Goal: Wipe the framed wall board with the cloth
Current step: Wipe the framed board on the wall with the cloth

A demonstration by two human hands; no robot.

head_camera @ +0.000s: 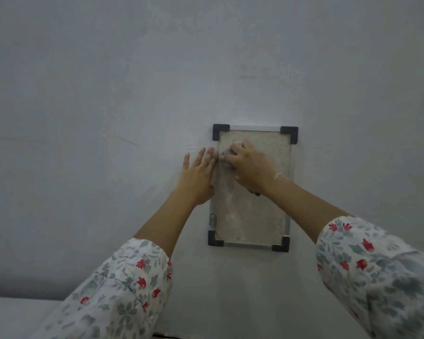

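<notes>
A small framed board (252,216) hangs upright on the wall, with a silver frame, black corner caps and a smeared, dusty grey face. My right hand (251,168) presses a small crumpled grey cloth (224,156) against the board's upper left area, fingers curled over it so most of the cloth is hidden. My left hand (198,176) lies flat on the wall with fingers spread, its fingertips touching the board's left frame edge beside the cloth.
The pale grey wall (132,94) fills nearly the whole view. A small metal clip (213,220) sits on the frame's lower left side. A light horizontal surface (15,316) shows at the bottom left. My floral sleeves cover both forearms.
</notes>
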